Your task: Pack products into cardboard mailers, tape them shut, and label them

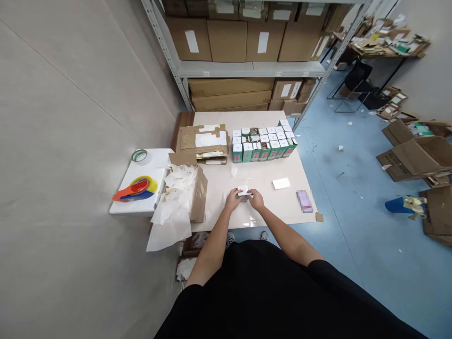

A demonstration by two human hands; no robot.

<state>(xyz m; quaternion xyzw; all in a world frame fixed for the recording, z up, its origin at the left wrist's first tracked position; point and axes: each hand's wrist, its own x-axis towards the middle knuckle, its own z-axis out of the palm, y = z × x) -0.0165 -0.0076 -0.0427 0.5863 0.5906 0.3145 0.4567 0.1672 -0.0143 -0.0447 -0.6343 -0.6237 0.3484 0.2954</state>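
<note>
A small box with a white top (243, 189) is between my two hands near the front of the white table (219, 188). My left hand (232, 200) grips its left side. The fingers of my right hand (256, 199) are closed at its right edge. Behind them, rows of small green and white boxes (263, 143) stand upright close together; a few have open tops. To the right of my hands lies a flat white piece (281, 183), perhaps paper or card. A blurred purple item (304, 201) sits near the table's right edge.
Flattened cardboard (208, 141) is stacked at the back left. An open carton (199, 195) overflows with white packing sheets. Beside it, a white stand (155, 162) holds a tape dispenser (132, 189) and a tape roll (139, 155). Shelving (250, 69) with cartons rises behind the table.
</note>
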